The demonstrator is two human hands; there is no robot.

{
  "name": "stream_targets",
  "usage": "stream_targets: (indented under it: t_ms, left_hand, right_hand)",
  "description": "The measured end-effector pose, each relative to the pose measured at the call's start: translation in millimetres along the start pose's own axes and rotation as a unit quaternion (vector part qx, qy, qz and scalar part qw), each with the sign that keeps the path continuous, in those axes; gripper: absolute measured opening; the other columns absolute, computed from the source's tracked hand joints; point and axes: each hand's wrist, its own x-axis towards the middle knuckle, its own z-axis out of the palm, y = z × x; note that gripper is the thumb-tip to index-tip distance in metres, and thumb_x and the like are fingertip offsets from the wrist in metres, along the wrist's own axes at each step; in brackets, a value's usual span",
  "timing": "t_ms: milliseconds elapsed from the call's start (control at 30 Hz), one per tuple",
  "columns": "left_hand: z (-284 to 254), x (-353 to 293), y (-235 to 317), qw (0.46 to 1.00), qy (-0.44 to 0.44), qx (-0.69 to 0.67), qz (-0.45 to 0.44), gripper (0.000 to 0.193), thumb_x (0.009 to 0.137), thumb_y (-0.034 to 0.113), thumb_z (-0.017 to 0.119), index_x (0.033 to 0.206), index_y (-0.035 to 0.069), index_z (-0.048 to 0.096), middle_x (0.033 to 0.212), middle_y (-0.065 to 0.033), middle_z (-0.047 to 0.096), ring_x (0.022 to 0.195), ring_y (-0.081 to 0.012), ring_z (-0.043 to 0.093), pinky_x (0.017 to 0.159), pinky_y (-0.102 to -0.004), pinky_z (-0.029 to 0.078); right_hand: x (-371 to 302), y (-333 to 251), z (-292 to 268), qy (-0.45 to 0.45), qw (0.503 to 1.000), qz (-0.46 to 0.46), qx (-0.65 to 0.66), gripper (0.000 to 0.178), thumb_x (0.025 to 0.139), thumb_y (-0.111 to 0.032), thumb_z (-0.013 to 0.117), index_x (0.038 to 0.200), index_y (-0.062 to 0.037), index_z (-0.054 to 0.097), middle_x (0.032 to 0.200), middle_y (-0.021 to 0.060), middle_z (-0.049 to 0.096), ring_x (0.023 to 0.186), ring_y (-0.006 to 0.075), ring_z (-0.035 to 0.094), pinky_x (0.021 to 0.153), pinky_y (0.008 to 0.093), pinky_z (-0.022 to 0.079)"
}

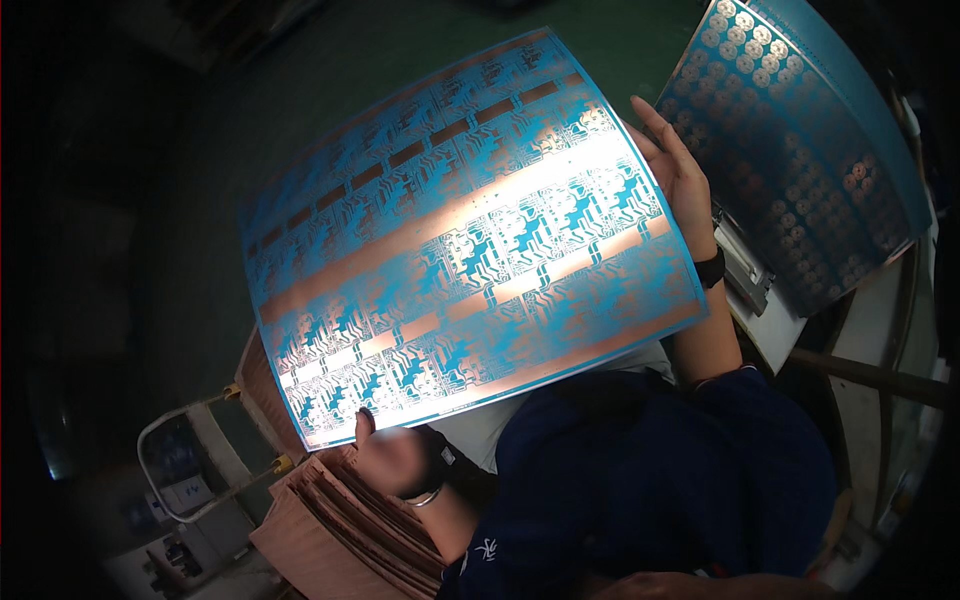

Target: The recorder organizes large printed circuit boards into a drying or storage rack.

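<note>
A large printed circuit board panel [480, 290], blue with copper-coloured tracks, is held up tilted before me, with bright glare across its middle. At its lower left edge, my left hand [395, 460] is closed on the panel, thumb over the face and the other fingers hidden or blurred. My right hand [685, 190] grips the right edge from the side; one finger points up past the edge, and part of the hand is hidden behind the panel. Dark bands circle both wrists.
At the right stand blue panels [800, 150] with rows of round copper patterns, leaning near a metal clip-like part [745, 265]. Below my left hand, several brownish sheets [335, 530] are stacked. A pale tubular frame [150, 450] stands at the lower left, over a green floor [420, 50].
</note>
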Motion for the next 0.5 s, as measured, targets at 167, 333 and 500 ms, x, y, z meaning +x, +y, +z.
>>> stream_targets:
  t_ms: [167,333,500]
  left_hand:
    - [1,1,0,1.0,0.022,0.007,0.007,0.047,0.088,0.006,0.048,0.131,-0.004,0.032,0.131,-0.0192,0.042,0.121,-0.0311,0.04,0.101,-0.0498,0.032]
    - [0,2,5,1.0,0.014,0.008,0.004,0.047,0.088,0.006,0.048,0.131,-0.004,0.033,0.131,-0.019,0.042,0.121,-0.0306,0.04,0.102,-0.0481,0.032]
    - [-5,5,10,0.998,0.028,0.054,0.022,0.046,0.088,0.008,0.048,0.131,-0.004,0.033,0.13,-0.0179,0.043,0.12,-0.0285,0.042,0.102,-0.0454,0.032]
  right_hand:
    - [0,0,-2,0.012,1.0,0.006,-0.012,0.044,0.097,-0.027,0.03,0.131,0.0008,0.032,0.123,0.0245,0.049,0.107,0.0263,0.055,0.088,0.0332,0.047]
    - [1,1,-3,-0.004,1.0,0.003,-0.016,0.046,0.097,-0.027,0.031,0.133,0.0017,0.031,0.123,0.0252,0.048,0.107,0.0252,0.055,0.089,0.0319,0.047]
    - [2,5,-4,0.03,1.0,0.001,-0.011,0.045,0.096,-0.025,0.034,0.132,0.0023,0.032,0.123,0.0244,0.049,0.107,0.0243,0.055,0.088,0.0312,0.047]
